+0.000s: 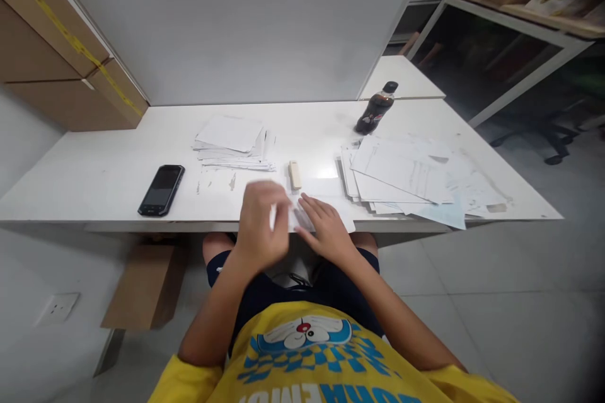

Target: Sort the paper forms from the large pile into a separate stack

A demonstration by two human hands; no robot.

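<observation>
My left hand (pixel 262 220) hovers at the front edge of the white table (pixel 94 182), blurred by motion, fingers curled around a small white slip or sheet edge. My right hand (pixel 326 227) lies flat with fingers stretched on a white sheet of paper (pixel 331 192) at the table's front. A cream stapler (pixel 295 174) lies just beyond the hands.
A neat stack of papers (pixel 234 141) lies at the table's middle back, a loose spread of printed sheets (pixel 406 176) at the right. A black phone (pixel 161 189) lies at left, a dark soda bottle (pixel 377 109) on its side far right. Cardboard boxes (pixel 61 56) stand at left.
</observation>
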